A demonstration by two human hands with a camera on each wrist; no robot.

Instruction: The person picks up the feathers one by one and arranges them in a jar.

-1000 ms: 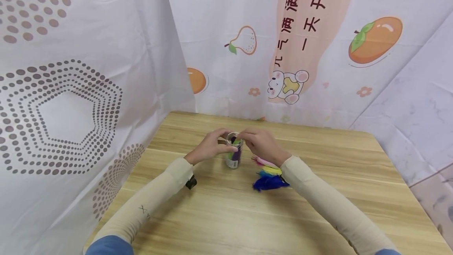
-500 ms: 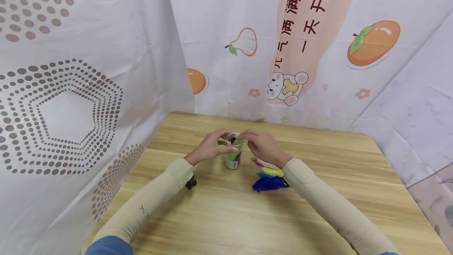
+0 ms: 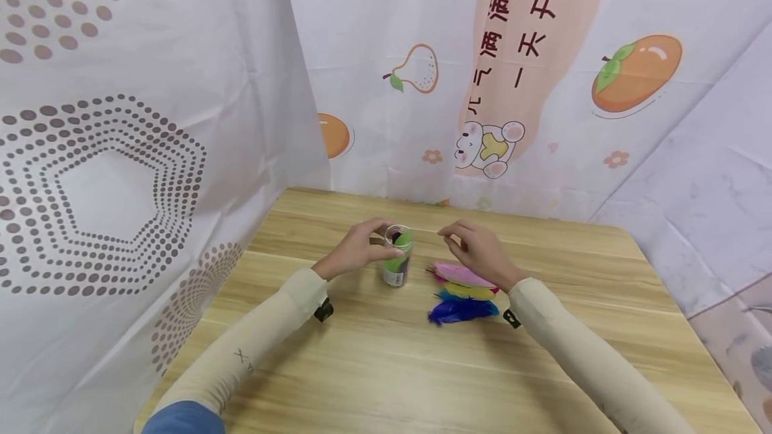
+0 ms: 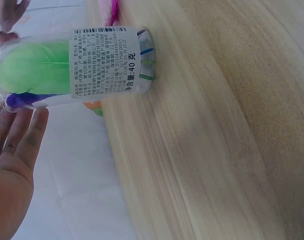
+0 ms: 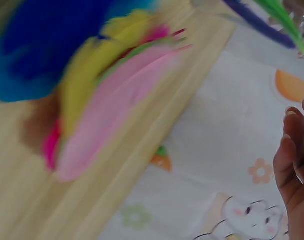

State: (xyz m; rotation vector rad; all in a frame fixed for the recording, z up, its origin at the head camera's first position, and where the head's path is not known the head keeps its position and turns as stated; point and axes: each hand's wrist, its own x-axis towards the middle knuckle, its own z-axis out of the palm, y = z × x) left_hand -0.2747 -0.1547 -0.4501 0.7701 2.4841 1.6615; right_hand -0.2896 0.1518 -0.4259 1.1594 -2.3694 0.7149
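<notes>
A clear plastic jar [image 3: 396,277] stands upright on the table, its mouth uncovered. A printed white label [image 4: 102,61] wraps its lower part. Inside are a bright green feather [image 4: 35,66] and a purple feather [image 4: 24,100]. My left hand [image 3: 360,248] holds the jar near its rim, fingers behind and thumb in front. To the right, my right hand [image 3: 476,248] hovers apart from the jar with loosely bent fingers and nothing visible in them. Below it lie a pink feather [image 3: 463,274], a yellow feather [image 3: 470,292] and a dark blue feather [image 3: 461,310], overlapping.
The wooden table [image 3: 386,367] reaches a white printed curtain [image 3: 386,126] at the back. Another patterned curtain [image 3: 120,220] hangs close along the left edge. Small black wrist cameras [image 3: 324,310] sit under the sleeves.
My right hand has let go of the green feather in the jar and moved right, away from the rim. More of the loose feathers shows. My left hand keeps its hold.
</notes>
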